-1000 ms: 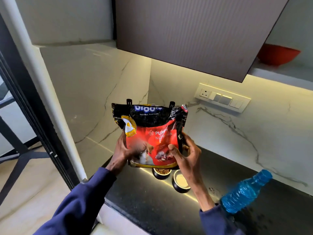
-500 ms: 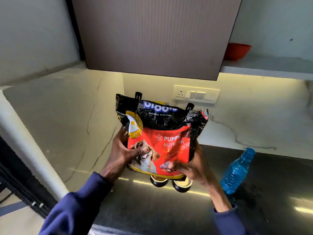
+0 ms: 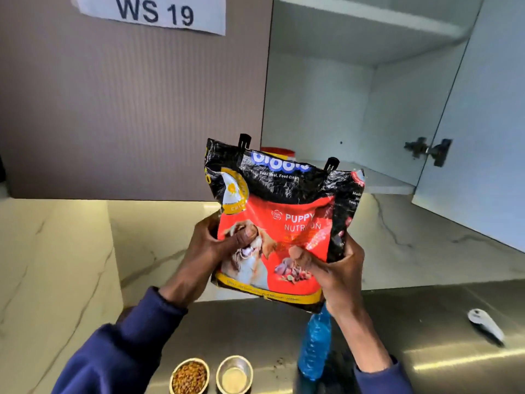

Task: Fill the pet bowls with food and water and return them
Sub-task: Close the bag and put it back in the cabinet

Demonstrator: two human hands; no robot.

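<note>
Kibble bowl [image 3: 189, 376] looks filled, other bowl [image 3: 234, 375] looks dry; left hand [image 3: 210, 245] and right hand [image 3: 332, 268] both clamp the clipped food bag [image 3: 284, 211], water bottle [image 3: 314, 345] waiting.

Dark counter [image 3: 255, 331], two bowls [image 3: 189, 376], blue bottle [image 3: 314, 348], white object [image 3: 485, 325]

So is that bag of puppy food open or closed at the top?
Closed: two black clips pinch the folded top of the puppy food bag, held upright.
</note>
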